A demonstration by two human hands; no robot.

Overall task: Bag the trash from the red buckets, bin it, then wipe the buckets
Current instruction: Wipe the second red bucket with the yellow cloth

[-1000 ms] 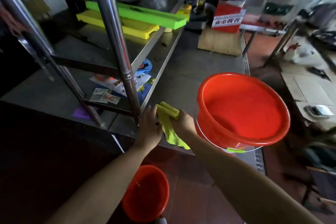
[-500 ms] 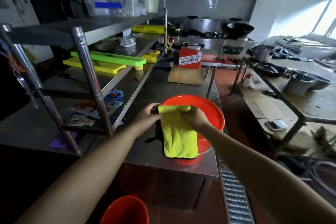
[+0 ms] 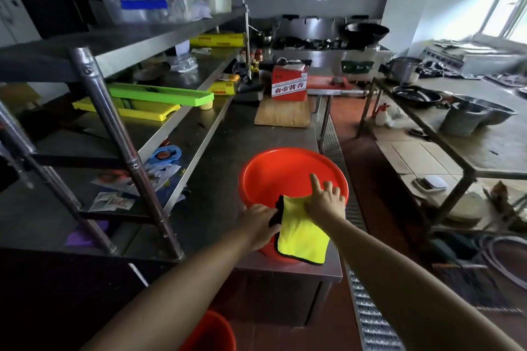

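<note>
A red bucket (image 3: 285, 174) stands at the near end of the steel counter (image 3: 228, 151). A yellow cloth with a black edge (image 3: 302, 236) is draped over its near rim. My left hand (image 3: 261, 224) grips the rim and the cloth's left edge. My right hand (image 3: 325, 199) presses flat on the top of the cloth at the rim, forefinger pointing into the bucket. A second red bucket (image 3: 211, 333) shows partly on the floor below, at the bottom edge of the view.
A steel shelf rack (image 3: 114, 122) with green and yellow trays stands to the left. A wooden board (image 3: 282, 114) with a red box (image 3: 288, 82) lies further along the counter. A floor drain grate (image 3: 368, 308) runs to the right, beside another steel table (image 3: 470, 134).
The view has lifted to look along the counter. The cloth went from held in the air between both hands to lying over the bucket's near rim, with my right hand now pressing it.
</note>
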